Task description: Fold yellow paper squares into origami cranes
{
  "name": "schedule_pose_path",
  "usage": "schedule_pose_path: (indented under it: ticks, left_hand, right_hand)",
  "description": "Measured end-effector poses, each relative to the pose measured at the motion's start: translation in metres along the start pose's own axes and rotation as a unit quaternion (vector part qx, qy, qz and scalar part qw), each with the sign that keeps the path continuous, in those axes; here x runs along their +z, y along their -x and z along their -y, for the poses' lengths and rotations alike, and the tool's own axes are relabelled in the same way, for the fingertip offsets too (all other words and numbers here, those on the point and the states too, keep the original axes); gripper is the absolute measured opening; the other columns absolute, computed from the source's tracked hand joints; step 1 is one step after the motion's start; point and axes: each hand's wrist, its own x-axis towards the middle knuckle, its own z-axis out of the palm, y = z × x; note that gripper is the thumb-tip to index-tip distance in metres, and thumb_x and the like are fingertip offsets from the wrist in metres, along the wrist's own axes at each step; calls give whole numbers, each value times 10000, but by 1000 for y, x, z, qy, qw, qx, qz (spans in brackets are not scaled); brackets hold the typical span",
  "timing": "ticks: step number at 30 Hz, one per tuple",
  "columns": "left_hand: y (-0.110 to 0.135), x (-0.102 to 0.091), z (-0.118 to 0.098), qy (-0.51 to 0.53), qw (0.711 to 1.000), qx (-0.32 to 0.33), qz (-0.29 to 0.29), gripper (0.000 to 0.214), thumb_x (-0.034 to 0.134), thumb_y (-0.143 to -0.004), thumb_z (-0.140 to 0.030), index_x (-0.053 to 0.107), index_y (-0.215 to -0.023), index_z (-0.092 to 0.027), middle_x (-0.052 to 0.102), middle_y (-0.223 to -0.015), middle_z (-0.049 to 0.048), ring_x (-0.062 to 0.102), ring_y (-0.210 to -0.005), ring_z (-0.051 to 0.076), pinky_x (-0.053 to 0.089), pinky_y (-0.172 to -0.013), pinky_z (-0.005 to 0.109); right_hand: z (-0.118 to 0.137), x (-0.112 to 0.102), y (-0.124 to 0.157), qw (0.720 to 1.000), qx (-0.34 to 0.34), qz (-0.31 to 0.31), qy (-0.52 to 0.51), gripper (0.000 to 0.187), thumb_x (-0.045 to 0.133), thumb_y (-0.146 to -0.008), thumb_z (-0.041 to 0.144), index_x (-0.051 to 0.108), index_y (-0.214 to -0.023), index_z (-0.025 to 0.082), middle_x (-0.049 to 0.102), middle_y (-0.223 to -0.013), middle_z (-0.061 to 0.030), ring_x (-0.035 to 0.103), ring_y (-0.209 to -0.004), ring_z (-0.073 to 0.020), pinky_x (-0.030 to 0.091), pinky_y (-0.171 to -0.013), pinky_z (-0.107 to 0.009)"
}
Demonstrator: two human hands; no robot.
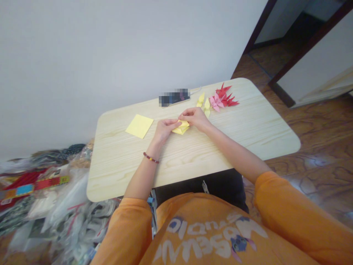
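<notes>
On my remote feed I see one piece of yellow paper, folded into a small, angular, layered shape, gripped by the left hand and right hand at its far side. Its layers part slightly along the right edge (whether it touches the table, I can't tell).

Pale wall — plastic bags left, wooden floor right.

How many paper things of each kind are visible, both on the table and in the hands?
Flat yellow square: 1 (perhaps a stack)
Held yellow folded paper: 1
Small yellow folded pieces: 2
Pink paper flower: 1
Red paper flowers: 2 (apparently; crowded together)
Total: 7
</notes>
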Motion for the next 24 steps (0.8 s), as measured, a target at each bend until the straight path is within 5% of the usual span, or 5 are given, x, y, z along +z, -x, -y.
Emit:
schedule_pose_path:
  ticks: [8, 24]
  left_hand:
    - [-1, -2, 2, -1, 1000, 2, 2, 377, 885, -440, -354, 753, -723, -143, 741, -748, 77, 646, -637, 155, 501, -659, 276]
    - [-1, -3, 1, 31, 998, -12, 49, 414, 875, -471, -315, 752, -825, -138, 749, -845, 92, 678, -722, 181, 524, -733, 299]
  right_hand:
    - [-1, -3, -3, 999, 8, 18, -42, 127, 720, -613, 213, 669, -663, 109, 511, -457, 36, 380, -426, -48, 247, -410, -198]
    - [-4, -6, -8, 999, -31, 10, -7, 224, 729, -670, 331, 622, -671, 135, 461, -469, 50, 339, -429, -51, 238, -421, -210]
